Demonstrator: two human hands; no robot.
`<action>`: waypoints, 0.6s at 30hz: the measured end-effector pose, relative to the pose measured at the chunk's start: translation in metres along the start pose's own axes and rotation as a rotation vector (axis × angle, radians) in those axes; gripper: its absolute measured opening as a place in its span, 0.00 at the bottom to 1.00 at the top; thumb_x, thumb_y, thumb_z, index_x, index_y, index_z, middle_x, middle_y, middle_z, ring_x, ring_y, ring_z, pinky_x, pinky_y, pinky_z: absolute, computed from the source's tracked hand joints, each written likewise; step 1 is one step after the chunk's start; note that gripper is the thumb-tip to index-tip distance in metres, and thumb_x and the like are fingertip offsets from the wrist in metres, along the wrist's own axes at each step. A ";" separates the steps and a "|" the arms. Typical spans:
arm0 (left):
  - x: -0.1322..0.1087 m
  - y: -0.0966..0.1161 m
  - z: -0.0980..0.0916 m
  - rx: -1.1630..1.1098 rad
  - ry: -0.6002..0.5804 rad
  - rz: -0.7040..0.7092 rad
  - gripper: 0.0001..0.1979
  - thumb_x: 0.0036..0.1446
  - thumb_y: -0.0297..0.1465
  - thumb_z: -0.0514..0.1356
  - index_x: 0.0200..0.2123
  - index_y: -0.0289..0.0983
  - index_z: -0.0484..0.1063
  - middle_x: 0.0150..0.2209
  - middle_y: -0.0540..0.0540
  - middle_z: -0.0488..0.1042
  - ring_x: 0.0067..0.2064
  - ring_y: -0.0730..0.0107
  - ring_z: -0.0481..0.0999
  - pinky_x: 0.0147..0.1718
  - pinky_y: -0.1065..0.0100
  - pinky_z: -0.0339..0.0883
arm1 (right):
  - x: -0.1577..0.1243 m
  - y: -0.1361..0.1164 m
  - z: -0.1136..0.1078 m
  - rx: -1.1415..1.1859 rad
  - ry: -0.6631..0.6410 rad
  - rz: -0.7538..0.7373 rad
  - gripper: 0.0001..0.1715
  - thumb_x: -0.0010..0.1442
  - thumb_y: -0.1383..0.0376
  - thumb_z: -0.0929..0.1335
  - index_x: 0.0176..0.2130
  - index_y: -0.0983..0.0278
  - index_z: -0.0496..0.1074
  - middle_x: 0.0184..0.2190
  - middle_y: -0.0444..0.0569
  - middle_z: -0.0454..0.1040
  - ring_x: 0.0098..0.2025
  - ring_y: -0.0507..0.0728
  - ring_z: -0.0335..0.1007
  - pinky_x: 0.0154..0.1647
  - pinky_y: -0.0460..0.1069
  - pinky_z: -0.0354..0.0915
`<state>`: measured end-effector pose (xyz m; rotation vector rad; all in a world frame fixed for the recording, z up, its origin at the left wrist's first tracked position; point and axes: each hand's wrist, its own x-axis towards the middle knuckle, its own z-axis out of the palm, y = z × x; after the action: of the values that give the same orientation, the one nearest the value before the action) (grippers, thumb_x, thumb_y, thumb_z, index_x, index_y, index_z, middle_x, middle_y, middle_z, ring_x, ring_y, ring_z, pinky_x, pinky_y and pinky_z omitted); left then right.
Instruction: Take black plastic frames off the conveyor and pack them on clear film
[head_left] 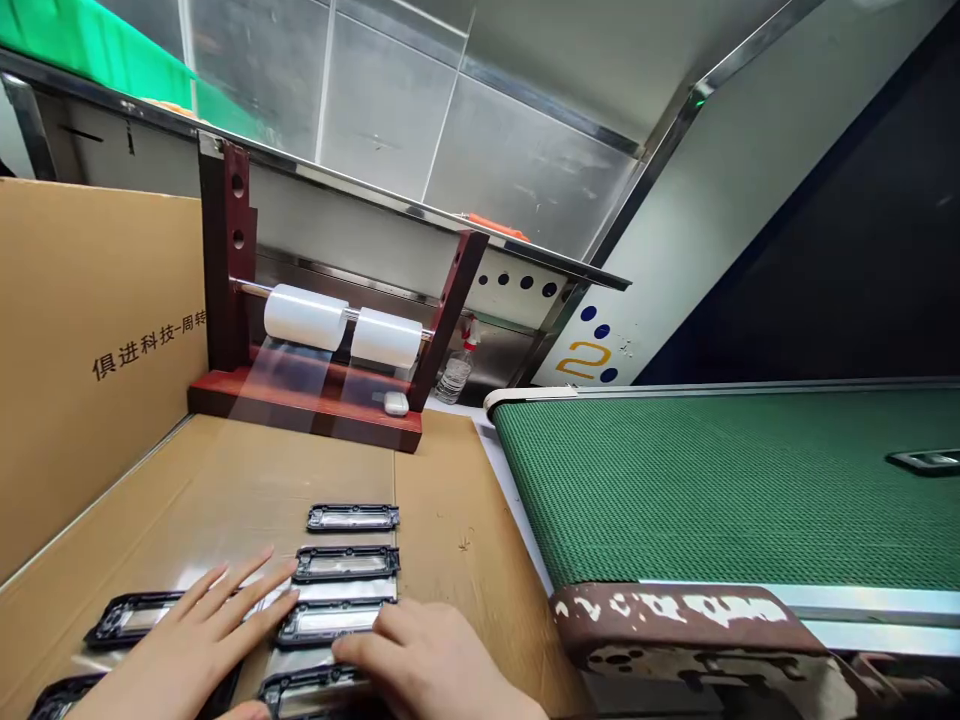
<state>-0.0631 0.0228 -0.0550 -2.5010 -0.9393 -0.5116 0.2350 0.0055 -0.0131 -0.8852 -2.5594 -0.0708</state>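
Fingers of the right hand point(431, 665) are curling down onto a black plastic frame point(328, 622), pressing rather than pinching, while the left hand point(199, 640) is lying spread just beside it. The frames look light, stiff and slick, probably best taken by their rims. More frames point(352, 517) are lining up along a cardboard sheet point(457, 530). Behind the sheet, film rolls point(306, 316) are sitting on a red wooden stand point(360, 425); left of it, a printed carton wall point(97, 350) is rising; right of it, a green conveyor belt point(712, 480) is stretching away.
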 end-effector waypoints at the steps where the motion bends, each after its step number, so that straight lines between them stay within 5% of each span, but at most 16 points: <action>1: -0.001 0.000 0.001 -0.016 -0.012 -0.009 0.37 0.58 0.50 0.58 0.68 0.51 0.50 0.64 0.51 0.63 0.58 0.53 0.72 0.48 0.58 0.76 | 0.005 -0.003 0.002 -0.041 0.030 -0.022 0.12 0.69 0.57 0.62 0.46 0.54 0.73 0.27 0.41 0.73 0.27 0.54 0.70 0.24 0.44 0.63; 6: -0.005 0.002 0.008 -0.108 -0.087 -0.056 0.39 0.58 0.49 0.59 0.68 0.53 0.47 0.65 0.50 0.61 0.61 0.53 0.69 0.52 0.59 0.73 | 0.029 -0.005 -0.017 -0.100 0.119 0.007 0.12 0.69 0.64 0.61 0.45 0.55 0.73 0.26 0.41 0.70 0.24 0.54 0.66 0.22 0.46 0.56; 12: -0.007 0.005 0.011 0.003 -0.119 -0.050 0.37 0.60 0.51 0.55 0.68 0.52 0.47 0.66 0.53 0.59 0.61 0.53 0.69 0.49 0.54 0.76 | 0.024 0.009 -0.060 -0.070 -0.094 0.212 0.14 0.66 0.69 0.66 0.49 0.56 0.73 0.32 0.43 0.73 0.31 0.54 0.69 0.30 0.46 0.59; 18: -0.005 0.003 0.007 0.059 -0.097 0.005 0.37 0.61 0.51 0.53 0.69 0.48 0.47 0.66 0.52 0.58 0.61 0.53 0.69 0.48 0.53 0.77 | 0.009 0.007 -0.033 -0.059 -0.232 0.192 0.15 0.66 0.66 0.67 0.52 0.54 0.71 0.37 0.43 0.73 0.35 0.53 0.68 0.32 0.45 0.59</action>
<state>-0.0633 0.0218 -0.0645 -2.4930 -0.9696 -0.3579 0.2455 0.0107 0.0199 -1.2219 -2.6787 0.0147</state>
